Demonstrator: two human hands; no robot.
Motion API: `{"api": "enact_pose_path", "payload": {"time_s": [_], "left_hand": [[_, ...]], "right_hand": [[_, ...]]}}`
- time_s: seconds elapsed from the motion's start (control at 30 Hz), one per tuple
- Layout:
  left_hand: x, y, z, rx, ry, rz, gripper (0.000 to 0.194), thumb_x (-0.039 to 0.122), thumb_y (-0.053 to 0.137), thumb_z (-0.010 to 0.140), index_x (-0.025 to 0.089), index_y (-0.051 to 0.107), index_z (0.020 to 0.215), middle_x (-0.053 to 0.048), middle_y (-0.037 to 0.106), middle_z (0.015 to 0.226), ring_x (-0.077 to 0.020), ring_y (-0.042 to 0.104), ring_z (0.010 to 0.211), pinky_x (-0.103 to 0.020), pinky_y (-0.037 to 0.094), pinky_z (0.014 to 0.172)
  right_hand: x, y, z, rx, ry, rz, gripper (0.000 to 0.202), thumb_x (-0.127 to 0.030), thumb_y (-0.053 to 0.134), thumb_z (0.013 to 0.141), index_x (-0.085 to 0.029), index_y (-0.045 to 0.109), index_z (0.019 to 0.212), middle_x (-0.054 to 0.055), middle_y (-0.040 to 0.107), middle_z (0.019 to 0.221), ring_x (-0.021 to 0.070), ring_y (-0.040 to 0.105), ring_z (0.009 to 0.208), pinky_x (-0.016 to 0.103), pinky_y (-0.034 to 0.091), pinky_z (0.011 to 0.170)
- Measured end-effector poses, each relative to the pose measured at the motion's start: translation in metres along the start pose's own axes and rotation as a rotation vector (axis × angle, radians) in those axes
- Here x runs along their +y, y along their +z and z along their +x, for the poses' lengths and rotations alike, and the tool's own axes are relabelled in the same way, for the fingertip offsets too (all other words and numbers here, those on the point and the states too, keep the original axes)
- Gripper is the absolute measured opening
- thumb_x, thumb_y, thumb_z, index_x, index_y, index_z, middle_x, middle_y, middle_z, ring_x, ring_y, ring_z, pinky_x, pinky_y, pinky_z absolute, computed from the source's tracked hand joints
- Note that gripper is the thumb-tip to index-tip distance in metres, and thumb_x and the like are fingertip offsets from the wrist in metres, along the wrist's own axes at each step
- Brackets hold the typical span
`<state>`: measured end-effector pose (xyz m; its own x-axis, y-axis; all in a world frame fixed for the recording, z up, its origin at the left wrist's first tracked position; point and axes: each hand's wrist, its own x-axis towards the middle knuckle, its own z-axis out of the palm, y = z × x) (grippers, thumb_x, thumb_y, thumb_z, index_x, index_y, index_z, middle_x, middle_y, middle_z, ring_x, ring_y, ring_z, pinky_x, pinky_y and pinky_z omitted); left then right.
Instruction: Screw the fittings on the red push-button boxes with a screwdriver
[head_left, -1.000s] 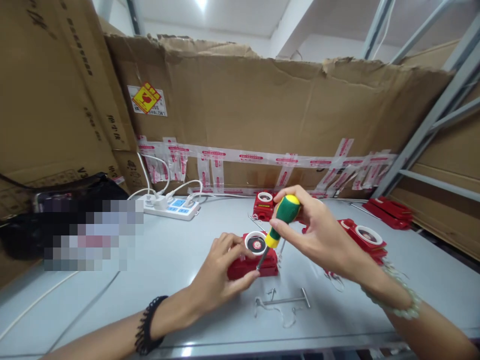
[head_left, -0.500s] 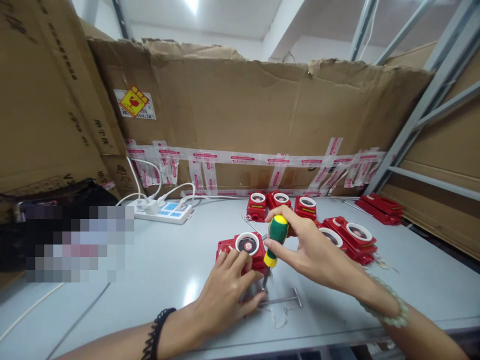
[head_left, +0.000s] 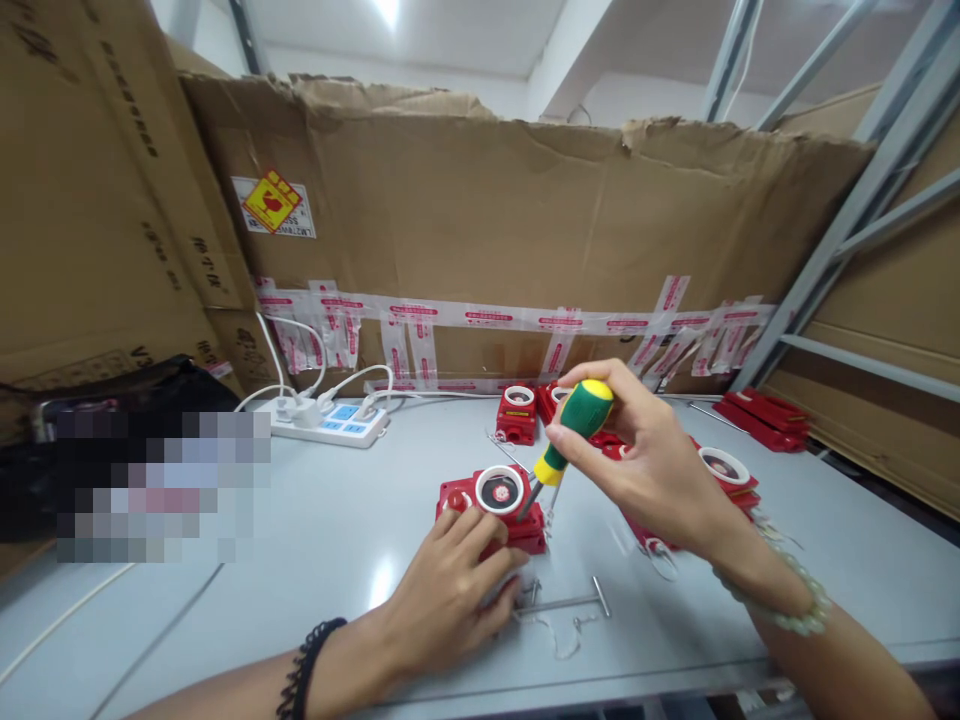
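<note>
My left hand (head_left: 457, 585) is closed over the front of a red box (head_left: 535, 536) with a white-ringed round window and a red dome, holding it on the table. In my right hand (head_left: 652, 470) is a screwdriver (head_left: 588, 408) with a green and yellow handle, tilted so its shaft slants down to the left. Its tip is at the box's right side, by the ring; I cannot tell whether it touches. Just in front of the box lies a T-shaped metal rod (head_left: 566, 603), with a thin white cord (head_left: 564, 652) beside it.
Several similar red boxes (head_left: 516, 424) stand behind and to the right, partly hidden by my right hand. More red parts (head_left: 765, 418) lie at the far right. A white power strip (head_left: 352, 432) with cables is at back left. Cardboard (head_left: 480, 220) walls the table's back.
My right hand has raised the screwdriver and tilted it, moving its tip from beside my left fingertips to the box's upper right. My left hand stays on the box, its thumb drawn back slightly.
</note>
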<state>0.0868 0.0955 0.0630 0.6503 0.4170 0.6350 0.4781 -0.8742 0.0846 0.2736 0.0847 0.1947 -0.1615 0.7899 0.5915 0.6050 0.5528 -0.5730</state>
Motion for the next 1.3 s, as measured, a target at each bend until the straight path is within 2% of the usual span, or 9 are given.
{"api": "enact_pose_path", "payload": {"time_s": [0.23,0.37,0.43,0.53,0.67,0.73,0.87,1.07,1.3], "left_hand": [[0.007,-0.005,-0.004,-0.045,0.151,-0.074,0.022,0.022,0.056,0.081,0.016,0.055,0.101,-0.006,0.062,0.086,-0.0195,0.054,0.075,-0.031,0.043,0.067],[-0.019,-0.023,0.002,0.201,-0.13,-0.152,0.023,0.017,0.059,0.073,0.016,0.048,0.094,-0.008,0.055,0.092,-0.0221,0.053,0.086,-0.036,0.045,0.076],[-0.04,-0.027,0.0,0.157,-0.273,-0.196,0.045,0.023,0.063,0.07,0.015,0.043,0.109,-0.012,0.051,0.106,-0.0272,0.05,0.1,-0.042,0.045,0.083],[-0.066,-0.022,-0.009,-0.108,-0.374,-0.425,0.076,0.035,0.071,0.067,0.017,0.031,0.129,-0.015,0.044,0.128,-0.0303,0.047,0.114,-0.046,0.042,0.094],[-0.078,-0.008,-0.017,-0.307,-0.436,-0.669,0.062,0.039,0.071,0.07,0.018,0.043,0.121,-0.01,0.058,0.115,-0.0268,0.058,0.099,-0.041,0.049,0.086],[-0.077,-0.006,-0.018,-0.3,-0.442,-0.683,0.061,0.04,0.071,0.07,0.018,0.045,0.121,-0.01,0.059,0.116,-0.0285,0.057,0.101,-0.043,0.047,0.088],[-0.076,-0.006,-0.017,-0.24,-0.403,-0.758,0.079,0.035,0.071,0.071,0.018,0.03,0.136,-0.012,0.051,0.13,-0.0302,0.05,0.114,-0.044,0.042,0.097],[-0.075,-0.005,-0.015,-0.226,-0.414,-0.806,0.051,0.029,0.065,0.076,0.013,0.048,0.121,-0.01,0.06,0.115,-0.0262,0.057,0.102,-0.039,0.046,0.09],[-0.074,-0.006,-0.013,-0.206,-0.416,-0.721,0.051,0.024,0.069,0.07,0.012,0.051,0.116,-0.007,0.063,0.105,-0.0226,0.059,0.09,-0.032,0.05,0.079]], "right_hand": [[0.005,0.012,0.013,0.237,-0.069,0.12,0.033,-0.026,0.065,0.077,-0.021,0.045,0.103,-0.002,0.056,0.082,0.0128,0.059,0.07,0.028,0.051,0.065],[0.011,0.022,0.019,0.248,-0.08,0.195,0.036,-0.028,0.065,0.077,-0.021,0.044,0.104,-0.002,0.055,0.081,0.0125,0.059,0.069,0.027,0.051,0.063],[0.009,0.03,0.023,0.201,-0.088,0.2,0.033,-0.03,0.064,0.078,-0.02,0.045,0.104,-0.002,0.055,0.082,0.0123,0.058,0.07,0.027,0.05,0.063],[0.003,0.046,0.028,0.046,-0.112,0.193,0.031,-0.031,0.06,0.081,-0.018,0.047,0.105,-0.001,0.056,0.08,0.0121,0.057,0.068,0.027,0.049,0.062],[-0.006,0.064,0.025,-0.095,-0.183,0.151,0.028,-0.028,0.057,0.082,-0.016,0.047,0.105,0.0,0.056,0.078,0.0116,0.054,0.065,0.027,0.047,0.062],[-0.008,0.071,0.021,-0.134,-0.226,0.134,0.027,-0.026,0.056,0.082,-0.016,0.047,0.106,0.0,0.055,0.079,0.0113,0.052,0.065,0.026,0.046,0.062],[-0.007,0.08,0.016,-0.192,-0.219,0.137,0.028,-0.025,0.055,0.083,-0.018,0.046,0.109,-0.001,0.053,0.079,0.011,0.05,0.064,0.023,0.045,0.056],[-0.007,0.084,0.018,-0.213,-0.217,0.101,0.026,-0.024,0.055,0.082,-0.017,0.046,0.106,0.0,0.053,0.079,0.0118,0.049,0.065,0.025,0.045,0.058],[-0.009,0.081,0.016,-0.227,-0.196,0.108,0.026,-0.024,0.054,0.082,-0.018,0.046,0.106,0.0,0.053,0.078,0.0126,0.05,0.065,0.024,0.044,0.054]]}}
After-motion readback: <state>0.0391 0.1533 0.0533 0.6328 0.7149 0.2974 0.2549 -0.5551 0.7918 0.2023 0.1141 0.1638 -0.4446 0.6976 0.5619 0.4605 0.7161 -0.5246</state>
